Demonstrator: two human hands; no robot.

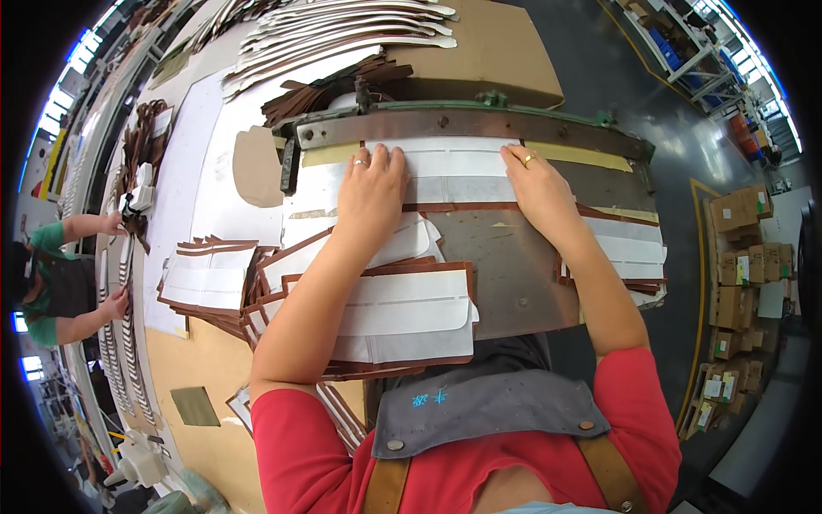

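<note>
My left hand lies with fingers stretched out on the left part of a white panel with brown edging. On the panel's right part rests my right hand, its fingers also extended flat. The panel's far edge meets a long metal bar on the bench machine, close to my fingertips. Beneath the panel is the machine's metal plate. Below my left forearm sits a stack of similar brown-edged white panels. Under my right forearm lies another stack. Neither hand grips anything.
More panels are piled at the left. Long white and brown strips lie beyond the bar, beside a cardboard sheet. A green-sleeved person handles strips at the far left. Cardboard boxes stand stacked at the right.
</note>
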